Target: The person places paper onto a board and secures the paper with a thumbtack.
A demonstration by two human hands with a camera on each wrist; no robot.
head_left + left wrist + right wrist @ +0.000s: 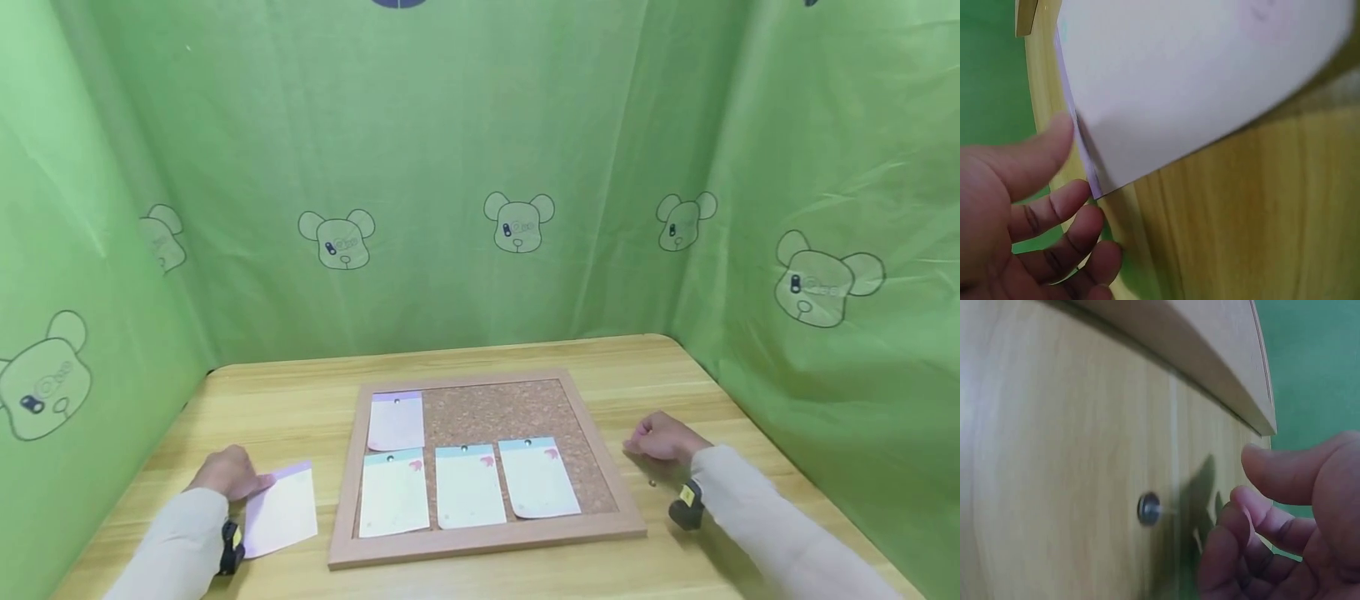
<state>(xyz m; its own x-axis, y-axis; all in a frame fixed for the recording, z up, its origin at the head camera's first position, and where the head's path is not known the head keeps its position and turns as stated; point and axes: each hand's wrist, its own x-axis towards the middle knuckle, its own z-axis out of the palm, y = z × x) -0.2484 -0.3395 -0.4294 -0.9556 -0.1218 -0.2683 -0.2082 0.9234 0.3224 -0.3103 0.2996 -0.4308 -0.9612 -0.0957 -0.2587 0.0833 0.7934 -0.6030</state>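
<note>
My left hand point(227, 472) pinches the purple-edged corner of a white note sheet point(283, 512) left of the corkboard. In the left wrist view, the thumb lies at the purple strip point(1067, 87) with the index fingertip at the corner and the other fingers bent. Right of the board, my right hand point(662, 437) hovers low over the table with bent fingers. Its thumb and index tips are apart in the right wrist view, with nothing visible between them. A metal thumbtack point(1149, 508) lies on the wood close to those fingers, its pin toward them.
The wood-framed corkboard point(495, 404) lies mid-table. One purple-topped note point(397, 425) is tacked at its upper left; three blue-topped notes, including the middle one point(470, 492), line its lower part. Green curtains point(450, 292) enclose the table's back and sides.
</note>
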